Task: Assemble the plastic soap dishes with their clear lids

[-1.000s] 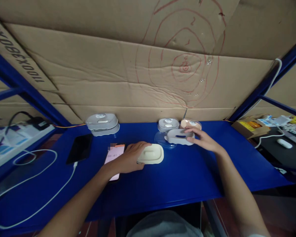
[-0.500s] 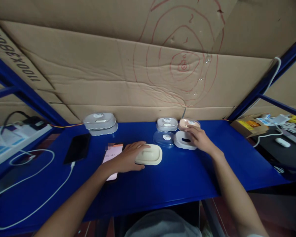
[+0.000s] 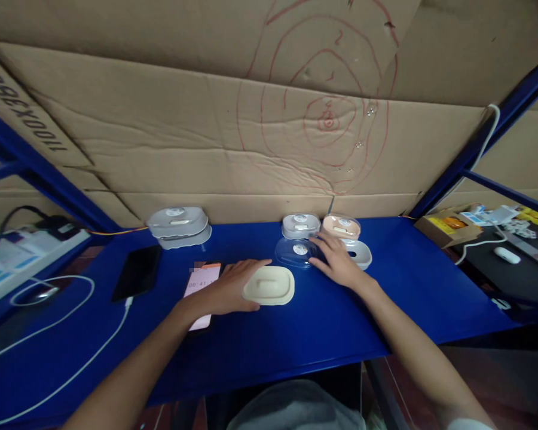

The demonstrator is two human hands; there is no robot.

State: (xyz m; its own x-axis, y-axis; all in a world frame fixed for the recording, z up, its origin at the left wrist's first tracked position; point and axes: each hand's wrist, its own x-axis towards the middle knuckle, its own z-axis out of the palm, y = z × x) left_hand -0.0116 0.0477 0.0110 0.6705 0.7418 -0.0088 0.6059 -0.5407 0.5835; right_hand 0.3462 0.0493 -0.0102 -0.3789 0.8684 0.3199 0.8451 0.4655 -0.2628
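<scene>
A cream rounded-rectangular plastic piece [image 3: 273,286] with a raised bar in its middle lies on the blue table. My left hand [image 3: 233,286] is around its left end, thumb and fingers spread apart; whether it presses on the rim I cannot tell. My right hand [image 3: 338,263] reaches over the right end of a clear oval lid [image 3: 291,254] bearing a round sticker, fingers apart. Partly hidden behind that hand is a white oval piece [image 3: 363,255] with a dark opening. Behind stand a grey lidded box [image 3: 300,227] and a peach lidded box [image 3: 341,227].
Grey lidded boxes [image 3: 179,224] are stacked at the back left. A lit phone [image 3: 201,322] lies partly under my left forearm, with a dark phone [image 3: 137,272] on a white cable beyond it. Cardboard [image 3: 161,119] walls the back; an open carton [image 3: 448,227] stands right.
My right hand has moved left from the white oval piece to the clear lid. The white piece sits farther right. My left hand stays by the cream piece, which shows slightly more.
</scene>
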